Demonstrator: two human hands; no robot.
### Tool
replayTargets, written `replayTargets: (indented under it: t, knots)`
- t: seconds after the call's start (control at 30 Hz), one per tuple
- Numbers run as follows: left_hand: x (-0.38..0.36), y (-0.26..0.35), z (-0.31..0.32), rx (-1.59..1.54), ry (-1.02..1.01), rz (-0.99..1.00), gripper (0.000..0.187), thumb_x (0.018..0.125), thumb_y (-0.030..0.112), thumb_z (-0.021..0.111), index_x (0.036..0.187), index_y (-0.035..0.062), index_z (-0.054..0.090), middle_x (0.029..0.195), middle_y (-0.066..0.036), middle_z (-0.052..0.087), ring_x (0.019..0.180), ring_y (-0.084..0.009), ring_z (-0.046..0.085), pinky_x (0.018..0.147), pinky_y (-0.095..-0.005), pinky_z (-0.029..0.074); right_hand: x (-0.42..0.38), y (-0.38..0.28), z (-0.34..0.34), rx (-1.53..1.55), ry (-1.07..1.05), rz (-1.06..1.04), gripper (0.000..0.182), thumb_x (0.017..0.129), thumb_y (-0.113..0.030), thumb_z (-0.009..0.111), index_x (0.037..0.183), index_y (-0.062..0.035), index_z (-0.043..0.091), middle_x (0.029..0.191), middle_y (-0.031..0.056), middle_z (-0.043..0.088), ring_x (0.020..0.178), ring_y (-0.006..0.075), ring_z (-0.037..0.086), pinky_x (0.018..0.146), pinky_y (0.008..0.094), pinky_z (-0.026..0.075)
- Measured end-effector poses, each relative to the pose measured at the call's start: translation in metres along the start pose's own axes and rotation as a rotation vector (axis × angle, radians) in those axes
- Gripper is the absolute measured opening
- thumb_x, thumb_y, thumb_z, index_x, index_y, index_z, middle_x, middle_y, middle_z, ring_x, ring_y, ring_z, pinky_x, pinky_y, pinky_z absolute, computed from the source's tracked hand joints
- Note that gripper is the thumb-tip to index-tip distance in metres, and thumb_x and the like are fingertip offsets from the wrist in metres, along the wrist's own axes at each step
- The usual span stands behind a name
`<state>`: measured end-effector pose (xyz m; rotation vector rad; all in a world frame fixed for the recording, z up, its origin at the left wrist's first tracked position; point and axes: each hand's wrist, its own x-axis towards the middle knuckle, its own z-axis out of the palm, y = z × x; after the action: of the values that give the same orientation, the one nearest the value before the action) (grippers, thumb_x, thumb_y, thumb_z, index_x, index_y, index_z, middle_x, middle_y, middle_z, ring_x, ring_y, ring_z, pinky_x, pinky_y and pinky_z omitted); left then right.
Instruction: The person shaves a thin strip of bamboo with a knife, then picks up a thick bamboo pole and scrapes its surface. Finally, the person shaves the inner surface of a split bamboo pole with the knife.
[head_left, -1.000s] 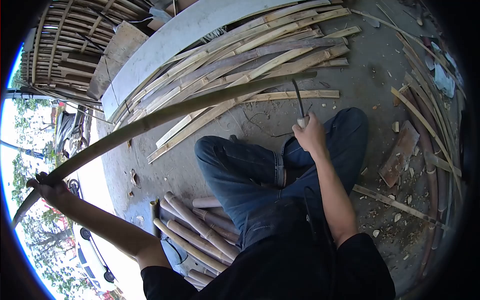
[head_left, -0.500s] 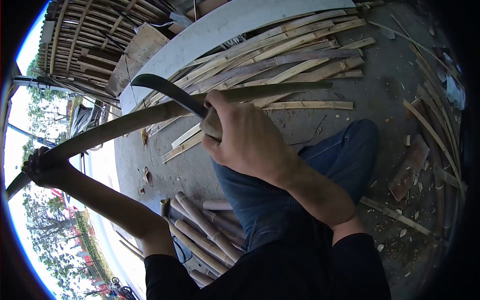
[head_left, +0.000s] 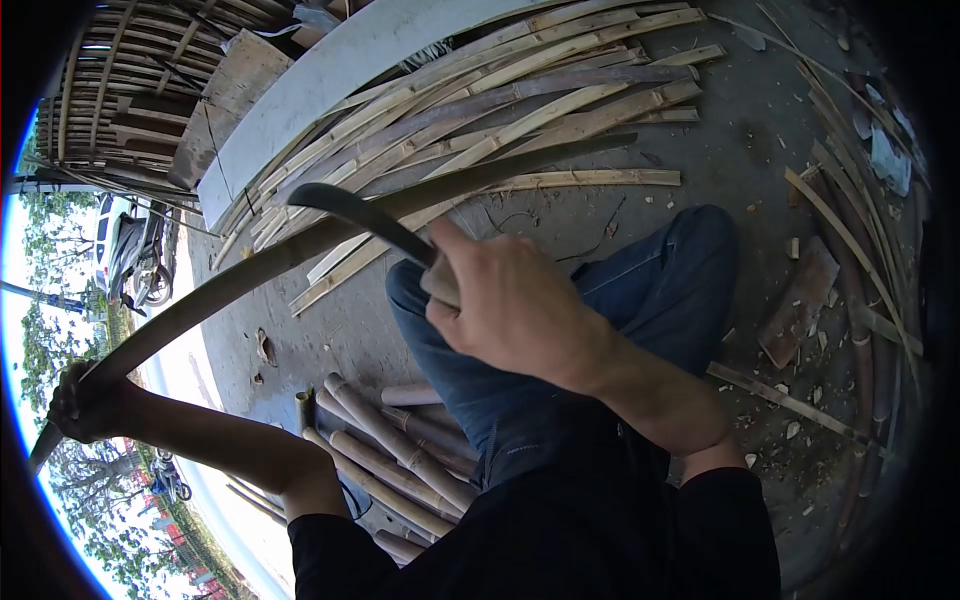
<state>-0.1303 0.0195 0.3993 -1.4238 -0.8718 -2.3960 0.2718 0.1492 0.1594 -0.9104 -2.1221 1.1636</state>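
A long bamboo strip (head_left: 235,283) slants across the view from the lower left toward the upper right. Near its left end, my left hand (head_left: 97,403) is closed around it, arm stretched out. My right hand (head_left: 525,312) grips the handle of a knife with a dark curved blade (head_left: 352,212), its tip pointing up and left. The blade overlaps the middle of the strip in this view. Below the right hand are my bent legs in jeans (head_left: 655,270).
Split bamboo strips (head_left: 520,125) lie piled on the concrete floor ahead, beside a pale curved sheet (head_left: 330,85). Cut bamboo poles (head_left: 400,440) rest to the left of my legs. On the right are more strips (head_left: 868,245), a flat board (head_left: 800,300) and scattered chips.
The view has shifted, so the floor items sit further left and up. My right hand with the knife appears lower and slightly right; the left hand still holds the strip, lower in view.
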Motion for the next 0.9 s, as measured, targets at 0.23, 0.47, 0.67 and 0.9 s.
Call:
replayTargets:
  t: [0.23, 0.47, 0.67, 0.9]
  knots:
    - [-0.002, 0.024, 0.006, -0.169, 0.026, -0.048, 0.018, 0.089, 0.019, 0.058, 0.072, 0.0142, 0.054, 0.059, 0.006, 0.049, 0.050, -0.0068, 0.052, 0.048, -0.0219, 0.048, 0.017, -0.049, -0.019, -0.217, -0.198, 0.128, 0.024, 0.093, -0.016, 0.060, 0.107, 0.0021, 0.054, 0.079, 0.0193, 0.069, 0.079, 0.0342, 0.073, 0.066, 0.0431, 0.060]
    - [0.035, 0.022, -0.001, -0.357, -0.135, -0.097, 0.023, 0.086, 0.014, 0.055, 0.063, 0.0137, 0.049, 0.056, 0.005, 0.049, 0.050, -0.0085, 0.051, 0.053, -0.0223, 0.046, -0.048, 0.076, -0.085, -0.238, -0.052, 0.376, 0.045, 0.078, -0.016, 0.067, 0.115, 0.0072, 0.053, 0.093, 0.0258, 0.067, 0.087, 0.0385, 0.067, 0.080, 0.0429, 0.053]
    - [0.077, -0.020, 0.001, -0.279, -0.061, -0.041, 0.041, 0.095, 0.037, 0.035, 0.079, 0.0084, 0.059, 0.065, -0.005, 0.061, 0.054, -0.0187, 0.060, 0.058, -0.0364, 0.055, -0.083, 0.079, -0.098, 0.616, 0.229, 0.299, 0.049, 0.076, -0.011, 0.069, 0.119, 0.0033, 0.051, 0.082, 0.0091, 0.061, 0.066, 0.0149, 0.064, 0.057, 0.0283, 0.053]
    - [-0.089, -0.073, 0.146, -0.321, 0.169, -0.155, 0.043, 0.097, 0.036, 0.031, 0.060, 0.0182, 0.043, 0.055, 0.001, 0.046, 0.050, -0.0154, 0.051, 0.055, -0.0309, 0.048, -0.105, 0.077, -0.115, 1.068, 0.511, 0.220, 0.055, 0.082, -0.022, 0.060, 0.132, -0.0023, 0.048, 0.101, 0.0149, 0.061, 0.075, 0.0195, 0.066, 0.060, 0.0338, 0.056]
